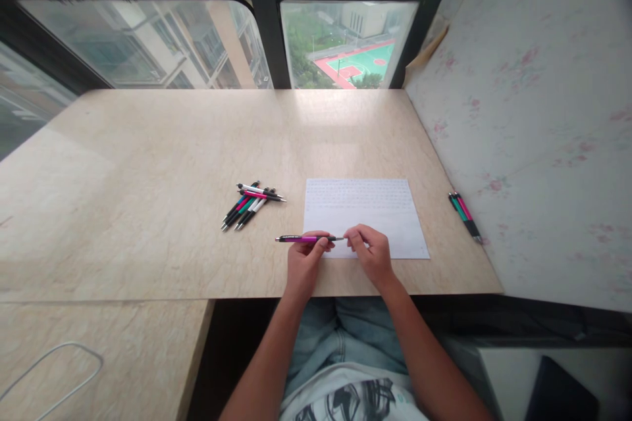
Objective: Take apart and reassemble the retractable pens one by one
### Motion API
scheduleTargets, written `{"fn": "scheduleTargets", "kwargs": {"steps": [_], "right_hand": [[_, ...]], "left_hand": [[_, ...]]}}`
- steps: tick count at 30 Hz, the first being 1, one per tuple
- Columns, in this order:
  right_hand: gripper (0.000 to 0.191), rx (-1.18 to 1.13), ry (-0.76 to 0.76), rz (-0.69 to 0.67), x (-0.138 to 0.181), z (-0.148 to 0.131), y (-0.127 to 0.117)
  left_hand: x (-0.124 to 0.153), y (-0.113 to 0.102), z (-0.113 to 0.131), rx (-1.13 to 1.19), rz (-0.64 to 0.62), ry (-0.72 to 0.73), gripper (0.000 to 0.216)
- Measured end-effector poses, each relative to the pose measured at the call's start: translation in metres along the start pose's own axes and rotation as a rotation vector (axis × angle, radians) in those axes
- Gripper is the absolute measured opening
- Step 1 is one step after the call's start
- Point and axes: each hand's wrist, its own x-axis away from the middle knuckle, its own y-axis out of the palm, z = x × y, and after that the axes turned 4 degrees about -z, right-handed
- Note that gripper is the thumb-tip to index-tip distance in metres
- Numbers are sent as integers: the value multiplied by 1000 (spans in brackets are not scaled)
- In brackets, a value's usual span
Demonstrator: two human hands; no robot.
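Observation:
A pink and black pen (301,238) lies level just above the front of the desk, held between both hands. My left hand (306,263) is closed round its barrel. My right hand (372,253) pinches the pen's tip end with thumb and fingers. Both hands hover over the near edge of a white sheet of paper (363,210) with faint handwriting on it.
A pile of several pens (251,202) lies left of the paper. Two more pens (464,214) lie by the floral wall (533,125) on the right. The beige desk (148,191) ends at a window behind. A white cable (54,368) lies on a lower surface at the left.

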Motion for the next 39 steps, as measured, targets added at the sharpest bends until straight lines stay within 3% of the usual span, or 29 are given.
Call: {"fn": "scheduleTargets", "kwargs": {"steps": [3, 7, 12, 17, 25, 30, 39], "right_hand": [[30, 80, 45, 74, -4, 9, -1], [30, 145, 0, -23, -7, 14, 0], [37, -5, 3, -34, -5, 10, 2], [40, -84, 3, -151, -1, 2, 7], [36, -254, 102, -138, 2, 3, 7], [44, -234, 115, -78, 4, 9, 9], [29, -51, -69, -17, 6, 8, 9]], "left_hand": [[-1, -1, -1, 102, 26, -14, 21], [0, 0, 2, 115, 2, 3, 19], [0, 2, 3, 48, -29, 29, 16], [1, 0, 1, 2, -9, 29, 18], [1, -3, -2, -17, -24, -27, 23], [1, 1, 2, -52, -32, -49, 22], [1, 7, 2, 28, 34, -82, 25]]}}
